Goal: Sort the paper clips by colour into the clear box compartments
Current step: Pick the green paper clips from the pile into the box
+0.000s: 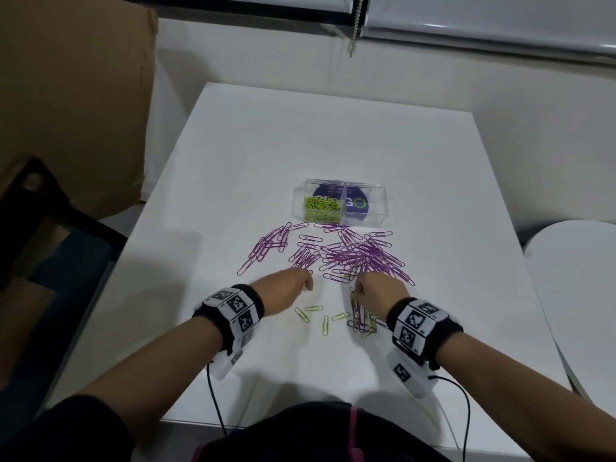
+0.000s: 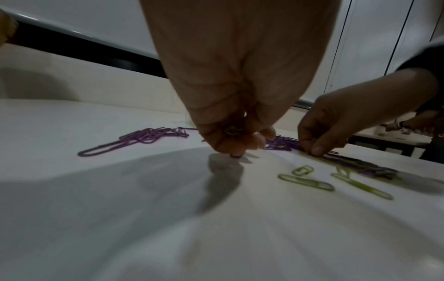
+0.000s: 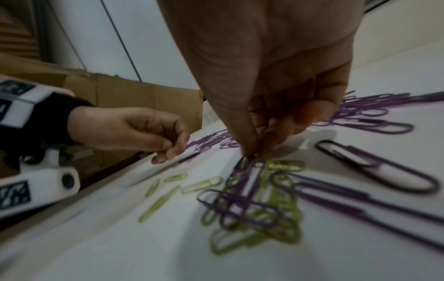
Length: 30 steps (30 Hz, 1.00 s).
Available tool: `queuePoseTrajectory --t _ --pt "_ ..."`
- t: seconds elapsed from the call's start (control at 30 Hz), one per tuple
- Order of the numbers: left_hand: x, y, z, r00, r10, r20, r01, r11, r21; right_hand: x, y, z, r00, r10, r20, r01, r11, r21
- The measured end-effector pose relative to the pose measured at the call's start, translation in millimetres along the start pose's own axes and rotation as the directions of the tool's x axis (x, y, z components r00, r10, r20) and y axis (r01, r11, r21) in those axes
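Observation:
The clear box (image 1: 383,208) stands mid-table; its left compartment holds green clips (image 1: 320,208), its right one shows only a purple label. A spread of purple clips (image 1: 353,253) lies in front of it. My right hand (image 1: 356,293) pinches the top of a tangled bunch of purple and green clips (image 3: 252,199), which trails down onto the table. My left hand (image 1: 308,285) hovers with curled fingers just above the table; the left wrist view shows a green clip (image 2: 231,131) tucked inside them. Several loose green clips (image 1: 315,316) lie between my wrists.
A white table (image 1: 300,135) carries everything. A brown cardboard box (image 1: 76,95) stands against its left side. A dark chair (image 1: 40,201) sits at the left, and a white round seat (image 1: 576,278) at the right. Cables run from both wrist cameras.

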<state>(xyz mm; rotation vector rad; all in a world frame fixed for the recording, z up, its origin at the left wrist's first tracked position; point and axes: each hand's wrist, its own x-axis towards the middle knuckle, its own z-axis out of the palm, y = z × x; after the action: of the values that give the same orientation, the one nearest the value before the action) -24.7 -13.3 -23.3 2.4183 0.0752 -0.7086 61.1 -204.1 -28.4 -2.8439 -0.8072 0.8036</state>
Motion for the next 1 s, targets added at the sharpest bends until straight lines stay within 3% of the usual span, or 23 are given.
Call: queuePoseTrajectory --t 0.27,0.47,0.63,0.77,1.0 --pt "-6.0 -10.2 16.1 0.992 0.100 0.080 -0.117 0.961 0.251 5.8 1.0 -2.3 0.996 0.012 0.085 -0.017 0.998 0.062" --pt "2.1 -0.8 24.1 0.991 0.131 0.006 -0.128 0.958 0.257 7.8 9.9 -10.5 0.996 -0.032 0.084 0.018 0.986 0.167" --pt "9.7 3.6 25.6 0.991 0.134 -0.008 -0.127 0.955 0.268 5.6 23.3 -30.6 0.999 -0.035 -0.012 0.037 0.949 0.314" --pt "12.3 4.8 20.1 0.995 0.095 -0.029 -0.086 0.970 0.229 2.0 33.8 -34.7 0.998 -0.065 0.009 0.057 0.922 0.382" --pt "22.0 10.1 11.2 0.997 0.076 -0.028 -0.073 0.993 0.096 -0.2 43.1 -35.1 0.999 0.029 -0.021 -0.015 0.867 0.498"
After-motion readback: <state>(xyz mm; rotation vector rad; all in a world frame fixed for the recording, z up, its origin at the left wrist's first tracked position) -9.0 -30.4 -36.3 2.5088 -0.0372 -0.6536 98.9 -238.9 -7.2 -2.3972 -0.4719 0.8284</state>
